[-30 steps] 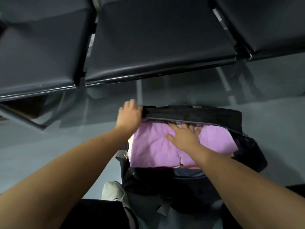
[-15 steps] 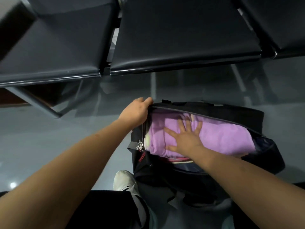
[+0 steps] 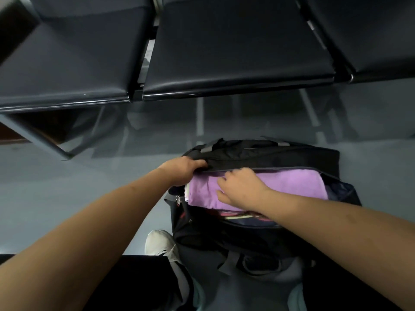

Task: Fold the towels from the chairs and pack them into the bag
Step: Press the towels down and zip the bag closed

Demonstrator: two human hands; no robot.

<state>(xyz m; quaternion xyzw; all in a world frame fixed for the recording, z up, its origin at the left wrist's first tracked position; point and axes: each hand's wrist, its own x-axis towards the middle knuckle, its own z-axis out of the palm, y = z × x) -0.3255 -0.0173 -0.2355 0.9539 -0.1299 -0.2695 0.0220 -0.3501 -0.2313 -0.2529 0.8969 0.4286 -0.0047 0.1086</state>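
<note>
A black duffel bag [image 3: 265, 230] stands open on the floor in front of me. A folded purple towel [image 3: 292, 185] lies on top inside it, over other folded cloth whose pale and red edges show below it. My left hand [image 3: 182, 170] grips the far flap of the bag [image 3: 269, 157] at its left end and holds it over the towel. My right hand [image 3: 242, 187] rests on the towel near the zipper edge, fingers curled toward the flap. The three dark chair seats [image 3: 235, 48] ahead carry no towels.
The row of black padded chairs spans the top of the view, with metal legs [image 3: 36, 135] reaching the shiny grey floor [image 3: 67, 187]. My white shoe [image 3: 159, 243] stands just left of the bag's near side. A zipper pull [image 3: 178, 199] hangs at the bag's left end.
My right hand went from pressing flat on the purple towel to curling up at the flap's edge. My left hand has pulled the flap further over the towel. The view tilted slightly.
</note>
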